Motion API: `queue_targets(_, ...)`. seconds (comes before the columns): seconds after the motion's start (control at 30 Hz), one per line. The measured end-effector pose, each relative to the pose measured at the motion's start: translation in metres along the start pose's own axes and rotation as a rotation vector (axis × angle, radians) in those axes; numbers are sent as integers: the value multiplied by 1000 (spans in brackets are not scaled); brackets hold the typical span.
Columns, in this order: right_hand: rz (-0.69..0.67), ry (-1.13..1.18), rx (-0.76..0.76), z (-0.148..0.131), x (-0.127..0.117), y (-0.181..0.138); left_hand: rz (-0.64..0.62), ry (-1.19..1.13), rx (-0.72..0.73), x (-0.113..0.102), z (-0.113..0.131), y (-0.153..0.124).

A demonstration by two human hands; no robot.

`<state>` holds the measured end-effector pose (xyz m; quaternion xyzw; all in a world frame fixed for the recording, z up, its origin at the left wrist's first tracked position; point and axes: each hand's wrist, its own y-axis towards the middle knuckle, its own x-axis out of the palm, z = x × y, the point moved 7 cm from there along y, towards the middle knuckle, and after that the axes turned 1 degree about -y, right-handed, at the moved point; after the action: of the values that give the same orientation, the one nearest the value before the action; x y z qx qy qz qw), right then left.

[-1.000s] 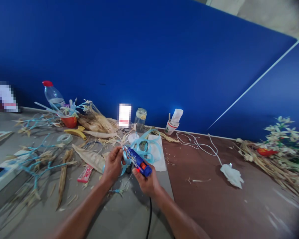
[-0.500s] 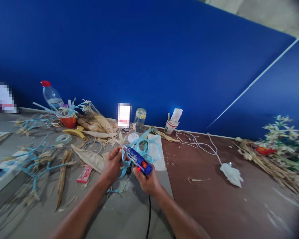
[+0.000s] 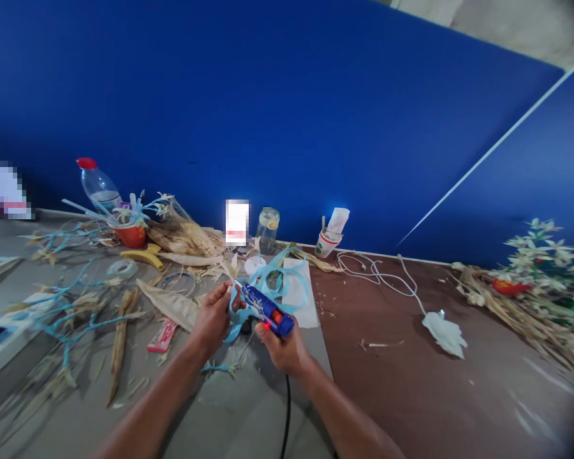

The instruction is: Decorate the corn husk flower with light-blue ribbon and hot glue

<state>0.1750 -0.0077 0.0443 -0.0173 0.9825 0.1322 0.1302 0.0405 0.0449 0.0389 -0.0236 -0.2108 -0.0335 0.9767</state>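
Note:
My right hand [image 3: 287, 347] is wrapped around a blue hot glue gun [image 3: 268, 309] with a red light lit near its grip. The gun's nozzle points up and left at the fingertips of my left hand [image 3: 214, 315]. Those fingers are pinched on a strip of light blue ribbon [image 3: 233, 324], which hangs below them. A small pale husk flower [image 3: 232, 268] shows just above the fingertips; whether it is held too is hard to tell. More loops of the ribbon lie behind the gun, partly over a white sheet [image 3: 306, 312].
Blue-wrapped branches [image 3: 69, 331], a dry husk [image 3: 172, 306] and a yellow tool [image 3: 143, 256] lie left. A red cup [image 3: 132, 237], bottle [image 3: 98, 185], glass jar [image 3: 268, 233] and white cup [image 3: 328, 244] stand behind. White cable [image 3: 377, 274] and artificial flowers [image 3: 545, 255] are right.
My left hand has shifted very slightly left, and the ribbon at its fingers has moved a little with it. The glue gun stays in my right hand, almost still.

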Motion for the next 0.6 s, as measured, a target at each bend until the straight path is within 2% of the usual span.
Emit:
queue_targets(0.1, 9, 3, -11, -1, 0, 0, -43, -19, -16, 2, -3, 0)
queue_targets(0.6, 11, 12, -3, -1, -2, 2, -68, -40, -9, -4, -10, 5)
